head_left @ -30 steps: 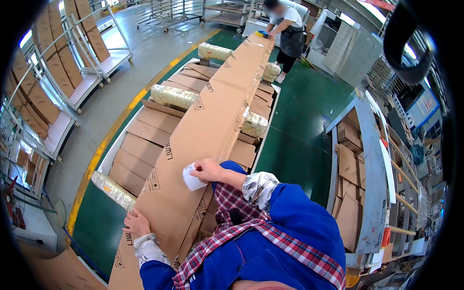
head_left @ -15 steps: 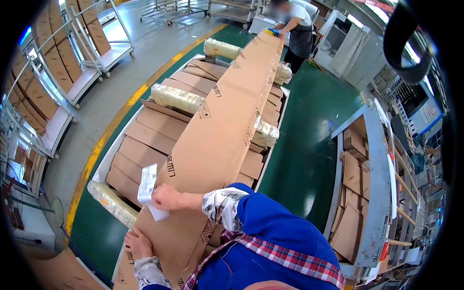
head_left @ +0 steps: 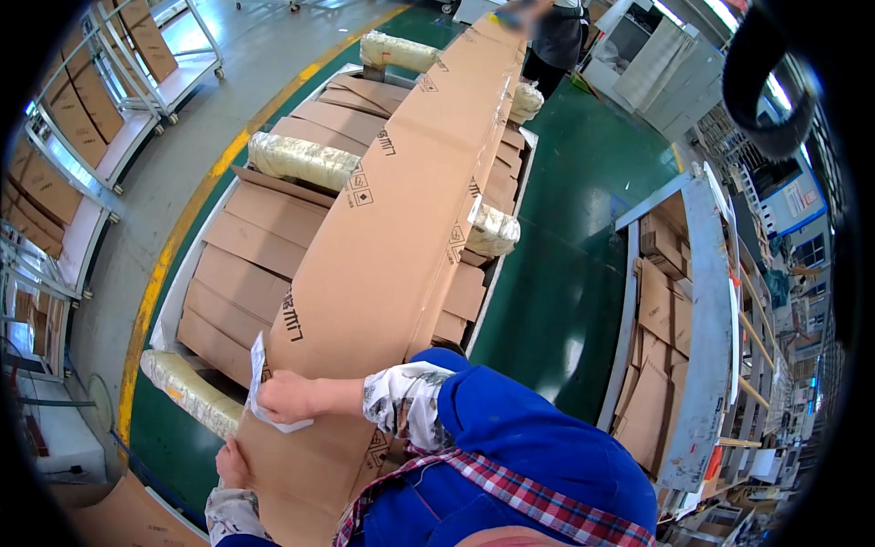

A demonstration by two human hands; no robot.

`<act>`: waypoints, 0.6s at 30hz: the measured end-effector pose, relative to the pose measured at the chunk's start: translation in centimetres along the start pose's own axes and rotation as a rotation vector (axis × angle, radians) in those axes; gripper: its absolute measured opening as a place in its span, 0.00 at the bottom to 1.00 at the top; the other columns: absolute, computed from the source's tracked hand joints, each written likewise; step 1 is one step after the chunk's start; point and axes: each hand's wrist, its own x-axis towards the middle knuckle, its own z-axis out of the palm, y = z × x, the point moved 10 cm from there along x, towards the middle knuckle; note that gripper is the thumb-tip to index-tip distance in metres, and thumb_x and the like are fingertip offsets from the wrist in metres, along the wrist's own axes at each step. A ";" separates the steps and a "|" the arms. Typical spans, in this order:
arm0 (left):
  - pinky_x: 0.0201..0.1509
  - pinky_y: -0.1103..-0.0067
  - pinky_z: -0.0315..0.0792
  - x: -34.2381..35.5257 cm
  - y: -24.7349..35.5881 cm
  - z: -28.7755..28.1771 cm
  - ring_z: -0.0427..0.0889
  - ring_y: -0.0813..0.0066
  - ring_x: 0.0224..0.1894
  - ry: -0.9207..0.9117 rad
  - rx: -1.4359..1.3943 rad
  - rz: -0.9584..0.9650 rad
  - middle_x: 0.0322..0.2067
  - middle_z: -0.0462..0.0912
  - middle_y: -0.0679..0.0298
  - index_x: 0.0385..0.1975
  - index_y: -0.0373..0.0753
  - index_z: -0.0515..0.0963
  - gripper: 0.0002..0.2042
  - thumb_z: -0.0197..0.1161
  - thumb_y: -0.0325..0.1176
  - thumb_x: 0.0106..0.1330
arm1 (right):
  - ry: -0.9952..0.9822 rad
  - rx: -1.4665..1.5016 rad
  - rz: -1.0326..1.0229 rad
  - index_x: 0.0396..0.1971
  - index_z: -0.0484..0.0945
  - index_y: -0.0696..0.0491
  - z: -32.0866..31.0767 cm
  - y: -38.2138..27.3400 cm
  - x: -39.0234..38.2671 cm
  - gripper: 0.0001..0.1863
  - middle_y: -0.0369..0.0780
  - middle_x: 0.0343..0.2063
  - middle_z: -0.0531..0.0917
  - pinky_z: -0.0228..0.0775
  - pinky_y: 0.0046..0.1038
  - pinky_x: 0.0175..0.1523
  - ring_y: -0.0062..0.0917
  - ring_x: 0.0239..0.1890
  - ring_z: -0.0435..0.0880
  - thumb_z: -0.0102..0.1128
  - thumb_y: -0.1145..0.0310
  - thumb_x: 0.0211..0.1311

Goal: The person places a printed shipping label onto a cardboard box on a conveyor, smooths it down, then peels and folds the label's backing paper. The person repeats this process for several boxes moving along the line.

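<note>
A long brown cardboard box (head_left: 365,273) with black printing lies lengthwise in front of me, reaching to the far end. Closed in a fist, my right hand (head_left: 284,398) holds a white paper sheet (head_left: 256,369) against the near part of the box. One end of the sheet stands up at the box's left edge; its other end shows under my fist. My left hand (head_left: 232,463) grips the box's left side edge, nearer to me, with some fingers out of sight.
Wrapped padded bars (head_left: 305,162) support the box above a frame of flat cardboard (head_left: 246,246). At the far end stands a person (head_left: 558,41) by the box. Carts with tall cartons (head_left: 77,105) stand left; a metal bin of cardboard (head_left: 661,314) stands right.
My right hand has moved slightly left and down, and the sheet now folds up along the box's left edge. My left hand has shifted left onto the box's side. The view has tilted down.
</note>
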 end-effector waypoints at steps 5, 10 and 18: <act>0.35 0.63 0.68 0.1 -0.6 0.3 0.76 0.48 0.29 0.002 0.001 0.000 0.24 0.77 0.46 0.26 0.30 0.77 0.29 0.38 0.53 0.63 | -0.266 -0.049 0.093 0.21 0.79 0.58 2.3 0.6 -0.5 0.11 0.48 0.24 0.80 0.73 0.35 0.33 0.39 0.28 0.81 0.55 0.66 0.40; 0.34 0.64 0.68 -0.6 0.8 -1.0 0.76 0.49 0.30 0.078 -0.074 -0.022 0.25 0.78 0.48 0.27 0.34 0.78 0.24 0.42 0.50 0.63 | -0.429 -0.075 0.195 0.24 0.80 0.57 3.1 2.0 -1.6 0.11 0.46 0.27 0.81 0.73 0.34 0.37 0.36 0.32 0.81 0.57 0.67 0.39; 0.32 0.64 0.68 -0.6 0.2 -0.9 0.76 0.49 0.29 0.094 -0.083 0.012 0.24 0.77 0.48 0.28 0.36 0.78 0.22 0.43 0.48 0.63 | -0.586 -0.079 0.221 0.27 0.81 0.56 5.0 1.6 -2.5 0.13 0.45 0.29 0.81 0.72 0.33 0.38 0.35 0.35 0.81 0.62 0.71 0.35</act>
